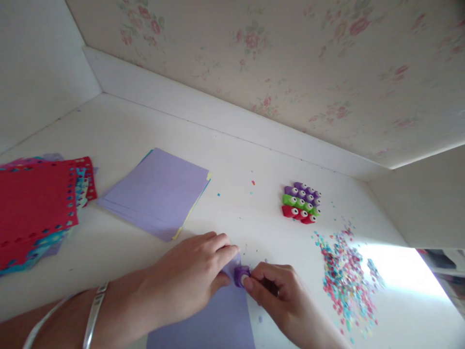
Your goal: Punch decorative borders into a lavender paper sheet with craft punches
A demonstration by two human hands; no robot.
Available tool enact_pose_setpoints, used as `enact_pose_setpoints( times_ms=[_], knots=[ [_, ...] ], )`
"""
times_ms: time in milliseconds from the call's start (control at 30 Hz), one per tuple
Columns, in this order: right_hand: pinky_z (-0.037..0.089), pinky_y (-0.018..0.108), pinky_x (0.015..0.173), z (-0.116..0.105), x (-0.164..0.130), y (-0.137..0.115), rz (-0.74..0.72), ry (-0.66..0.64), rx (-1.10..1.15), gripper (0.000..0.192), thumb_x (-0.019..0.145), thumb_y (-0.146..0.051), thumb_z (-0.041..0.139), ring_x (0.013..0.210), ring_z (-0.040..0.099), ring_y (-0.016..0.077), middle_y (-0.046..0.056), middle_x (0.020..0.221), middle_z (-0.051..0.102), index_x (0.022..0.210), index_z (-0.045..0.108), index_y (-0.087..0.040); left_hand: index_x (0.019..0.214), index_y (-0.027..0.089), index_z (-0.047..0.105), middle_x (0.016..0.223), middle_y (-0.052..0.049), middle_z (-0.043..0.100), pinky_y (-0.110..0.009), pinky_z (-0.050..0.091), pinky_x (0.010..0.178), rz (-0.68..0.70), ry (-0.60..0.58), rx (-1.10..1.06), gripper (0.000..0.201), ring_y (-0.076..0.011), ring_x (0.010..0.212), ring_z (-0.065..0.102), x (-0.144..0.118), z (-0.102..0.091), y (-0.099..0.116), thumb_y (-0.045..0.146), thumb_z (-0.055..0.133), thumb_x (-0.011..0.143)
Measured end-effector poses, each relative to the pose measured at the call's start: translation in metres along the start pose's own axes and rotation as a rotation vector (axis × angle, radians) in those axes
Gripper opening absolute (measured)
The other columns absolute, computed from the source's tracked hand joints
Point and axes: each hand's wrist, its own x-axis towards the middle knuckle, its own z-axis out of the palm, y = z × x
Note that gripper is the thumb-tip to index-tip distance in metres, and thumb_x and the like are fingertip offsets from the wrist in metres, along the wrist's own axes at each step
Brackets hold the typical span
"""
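Observation:
A lilac paper sheet (214,320) lies at the near edge of the view. My left hand (198,271) is closed on its upper corner, pinching it between thumb and fingers. At that sheet's right edge sits a small purple craft punch (240,276) with a round white button. My right hand (279,295) grips the punch, its thumb on the button and its fingers curled behind. The paper edge appears to run into the punch; the slot itself is hidden. A few tiny lilac cut-outs lie close to my right hand.
A stack of lilac paper (160,194) lies beyond my left hand. Red and blue punched sheets (36,208) are piled at far left. More punches (301,202) in purple, green and red stand in rows at right, behind a heap of confetti (347,281). A flowered wall rises behind.

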Motion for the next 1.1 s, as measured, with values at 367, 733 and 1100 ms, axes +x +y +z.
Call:
enact_pose_setpoints(
  times_ms=[367,733,1100],
  knots=[
    [0.023,0.028,0.051,-0.001,0.001,0.001,-0.012,-0.017,-0.016,0.044,0.097,-0.05,0.051,0.055,0.03,0.0102,-0.005,0.059,0.035,0.065,0.046,-0.02,0.121,0.025,0.06,0.113,-0.004,0.064,-0.038,0.049,0.087,0.002,-0.012,0.017,0.031,-0.0243,0.101,0.062,0.001,-0.001,0.002,0.017,0.063,0.091],
    [0.02,0.026,0.045,-0.015,0.012,-0.016,0.089,-0.143,-0.12,0.044,0.093,-0.039,0.052,0.051,0.024,0.0094,-0.006,0.053,0.026,0.057,0.037,-0.02,0.119,0.024,0.06,0.112,-0.005,0.063,-0.04,0.049,0.088,0.021,-0.012,0.042,0.029,-0.0252,0.101,0.061,-0.001,-0.002,0.004,0.016,0.061,0.092],
    [0.022,0.023,0.042,-0.024,0.018,-0.038,0.162,-0.178,-0.295,0.033,0.083,-0.029,0.055,0.047,0.027,0.008,-0.006,0.048,0.03,0.054,0.043,-0.019,0.118,0.024,0.061,0.117,-0.004,0.059,-0.04,0.048,0.093,0.01,0.049,0.025,0.031,-0.0246,0.109,0.055,0.0,-0.005,0.013,0.018,0.066,0.088]
  ],
)
